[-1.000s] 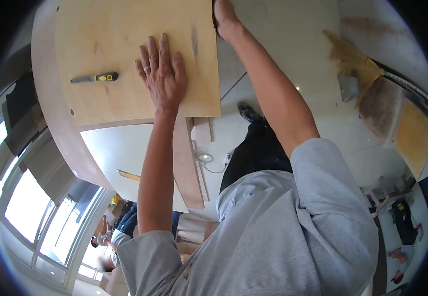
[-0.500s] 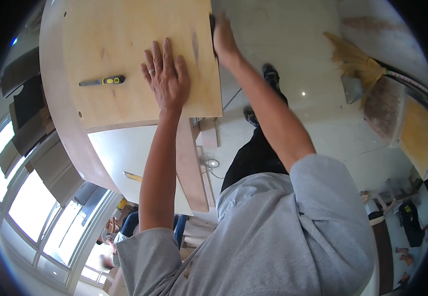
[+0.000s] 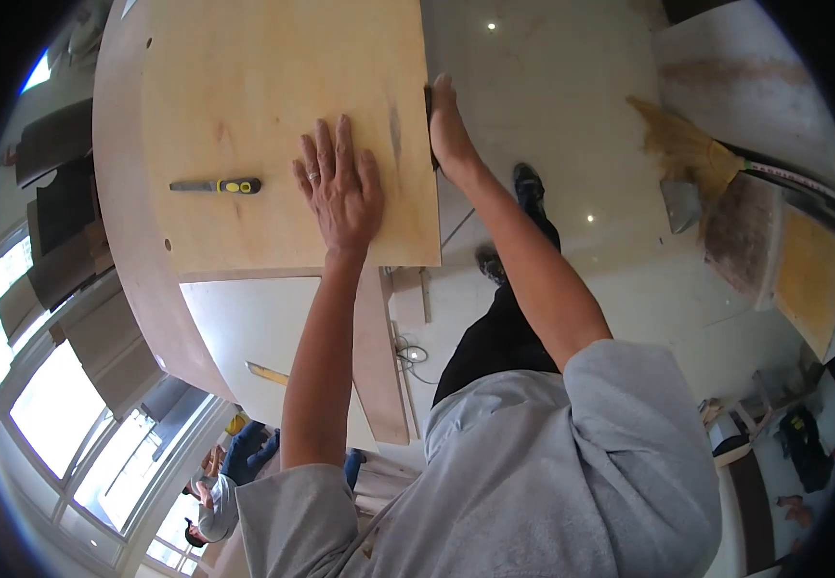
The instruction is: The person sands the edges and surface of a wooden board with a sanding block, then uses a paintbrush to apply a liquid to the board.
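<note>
My left hand (image 3: 345,197) lies flat on a light plywood board (image 3: 273,87), fingers spread and a ring on one finger. At the board's right edge, my right hand (image 3: 451,135) presses a dark flat piece that looks like sandpaper (image 3: 431,125) against the side. Its fingers are mostly hidden by the back of the hand. A file (image 3: 215,185) with a black and yellow handle rests on the plywood, left of my left hand.
Beneath the plywood are a white panel (image 3: 234,318) and a larger pinkish board (image 3: 119,173). A yellow cutter knife (image 3: 266,373) lies on the white panel. A broom (image 3: 692,149) and leaning boards (image 3: 808,270) stand at right. Another person (image 3: 215,511) is at lower left.
The whole view has shifted, so the board appears lower. My right hand and the dark piece have slid slightly toward me along the edge. My left hand stays flat on the board.
</note>
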Demonstrator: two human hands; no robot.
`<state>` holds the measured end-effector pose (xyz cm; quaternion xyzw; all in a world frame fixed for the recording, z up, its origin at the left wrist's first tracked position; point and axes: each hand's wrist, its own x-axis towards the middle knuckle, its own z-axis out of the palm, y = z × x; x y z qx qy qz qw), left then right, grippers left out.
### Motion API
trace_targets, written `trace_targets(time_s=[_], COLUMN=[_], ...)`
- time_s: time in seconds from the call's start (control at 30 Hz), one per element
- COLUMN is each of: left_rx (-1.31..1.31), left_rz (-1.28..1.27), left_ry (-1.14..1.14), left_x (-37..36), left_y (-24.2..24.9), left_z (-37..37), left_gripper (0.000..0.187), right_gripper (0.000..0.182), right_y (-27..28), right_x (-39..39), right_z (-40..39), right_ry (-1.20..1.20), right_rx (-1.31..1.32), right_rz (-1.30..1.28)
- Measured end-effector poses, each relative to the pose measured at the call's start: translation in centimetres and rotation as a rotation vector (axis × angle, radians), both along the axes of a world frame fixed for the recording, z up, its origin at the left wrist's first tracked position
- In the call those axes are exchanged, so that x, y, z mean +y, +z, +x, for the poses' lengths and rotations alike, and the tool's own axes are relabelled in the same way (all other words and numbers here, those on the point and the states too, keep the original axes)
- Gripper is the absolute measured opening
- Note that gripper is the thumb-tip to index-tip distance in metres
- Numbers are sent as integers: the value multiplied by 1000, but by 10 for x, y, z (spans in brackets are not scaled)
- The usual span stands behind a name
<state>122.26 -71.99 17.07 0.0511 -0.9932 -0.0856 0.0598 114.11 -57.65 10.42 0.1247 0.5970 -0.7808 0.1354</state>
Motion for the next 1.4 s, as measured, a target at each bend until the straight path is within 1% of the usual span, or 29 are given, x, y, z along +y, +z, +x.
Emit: trace_targets(time_s=[0.1, 0.17, 0.2, 0.23, 0.33, 0.4, 0.43, 0.5, 0.57, 0.67, 0.7, 0.73, 0.77, 0.87, 0.9, 0.93, 0.97, 1.0, 1.03, 1.13, 1.2, 1.27, 1.33, 1.4], left_rx=[1, 8, 5, 0, 2, -7, -16, -33, -57, -69, -74, -84, -89, -89, -88, -88, -88, -86, -86, -87, -96, -95, -92, -78], left_rz=[13, 7, 2, 1, -5, -8, -9, -8, -23, -27, -30, -34, -40, -47, -47, -44, -39, -32, -28, -29, -39, -25, -24, -32], left_ry=[1, 4, 9, 12, 6, 5, 6, 12, 7, 9, 12, 15, 14, 13, 15, 16, 17, 19, 19, 12, 22, 15, 12, 6], left_x=[0, 0, 0, 1, 1, 1, 1, 1, -2, 0, 1, 1, 0, 1, 2, 2, 2, 3, 3, 3, 2, 3, 1, 0], left_y=[1, 1, 2, 2, 3, 3, 4, 5, 5, 5, 6, 6, 6, 7, 7, 7, 7, 7, 7, 10, 9, 10, 10, 9], left_z=[0, -5, -1, 1, -2, -2, -2, -3, -2, -6, -5, -2, -3, -5, -6, -7, -6, -7, -7, -9, -7, -9, -7, -7], left_gripper=[56, 56, 56, 56, 56, 56, 56, 56, 56, 57, 57, 57, 57, 57, 57, 57, 57, 56, 56, 56, 57, 57, 57, 57], right_gripper=[75, 74, 71, 69, 68, 70, 72, 74, 72, 70, 68, 65, 62, 62, 63, 65, 70, 75, 80, 87, 84, 84, 86, 82], right_y=[-8, -5, 17, 19, -4, -15, -11, 30, 16, -13, -14, 2, 19, -8, -3, 14, 28, 50, 63, 56, 34, 16, 39, 43], right_x=[-1, 1, 8, 10, -1, -4, -2, 9, 4, -2, 1, 11, 10, -8, -5, 2, 7, 13, 16, 14, 11, 9, 21, 24], right_z=[43, 121, 147, 161, 115, 27, -16, -80, -52, 33, 70, 97, 110, 61, 21, -32, -78, -116, -141, -167, -142, -92, -32, 36], right_ry=[70, 116, 173, 202, 146, 176, 191, 150, 145, 144, 173, 255, 178, 93, 82, 72, 50, 83, 118, 67, 53, 26, 122, 160], right_rx=[34, 52, -45, -135, -16, 21, 37, 17, 39, 94, 98, -20, -83, -37, -39, -44, 13, -17, -47, 28, 97, 195, 90, 47], right_rz=[-86, 168, 93, 7, 152, 168, 177, 21, 86, 201, 137, 29, 6, 100, 149, 199, 221, 238, 254, 346, 482, 641, 646, 599])
